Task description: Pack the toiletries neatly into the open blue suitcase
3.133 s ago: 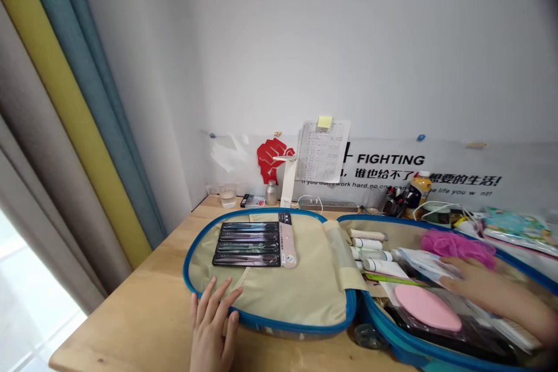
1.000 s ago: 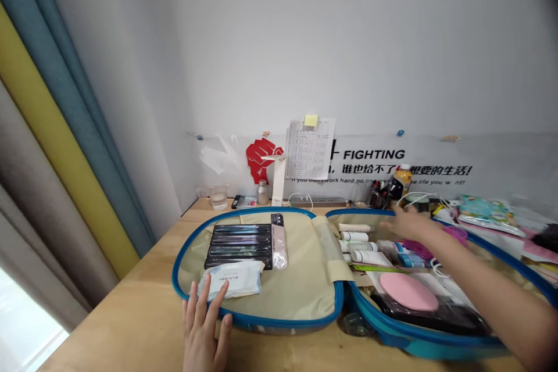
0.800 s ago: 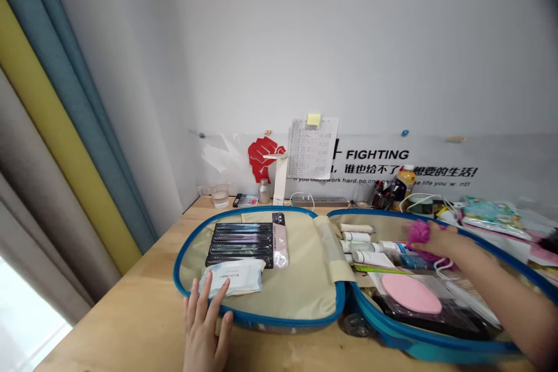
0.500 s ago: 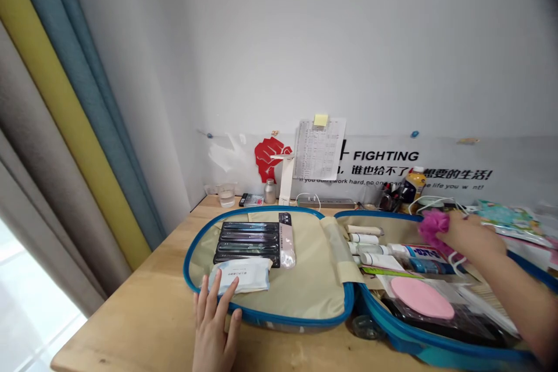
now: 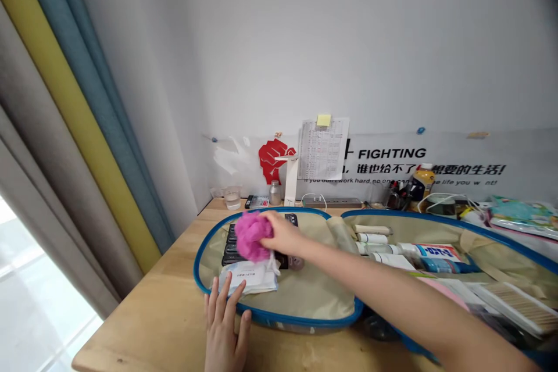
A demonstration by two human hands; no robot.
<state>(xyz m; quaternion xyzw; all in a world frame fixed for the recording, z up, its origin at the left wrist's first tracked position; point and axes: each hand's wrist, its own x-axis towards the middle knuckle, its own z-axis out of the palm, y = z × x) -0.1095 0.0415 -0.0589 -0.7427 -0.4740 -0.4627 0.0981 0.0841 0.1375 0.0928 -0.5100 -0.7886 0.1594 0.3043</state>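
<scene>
My right hand (image 5: 284, 235) is shut on a pink mesh bath puff (image 5: 250, 236), holding it above the left half of an open toiletry case with a blue rim (image 5: 279, 318) and beige lining. My left hand (image 5: 225, 321) rests with its fingers apart on the front rim, just below a white packet of wipes (image 5: 248, 277). Dark toothbrush packs (image 5: 231, 250) lie mostly hidden under the puff and my right arm. In the right half lie white tubes (image 5: 372, 239) and a tube of toothpaste (image 5: 429, 252). My forearm hides most of a pink sponge (image 5: 438, 285).
The case lies on a wooden desk (image 5: 143, 325) with a bright window and curtains to the left. Along the back wall stand a glass (image 5: 232, 198), a white lamp (image 5: 290, 180), a power strip (image 5: 331, 202) and a juice bottle (image 5: 422, 185). Packets (image 5: 523, 218) lie at the right.
My right hand has carried the pink puff leftward from the right half of the case to above the left half. The view has shifted slightly. My left hand stays near the front rim.
</scene>
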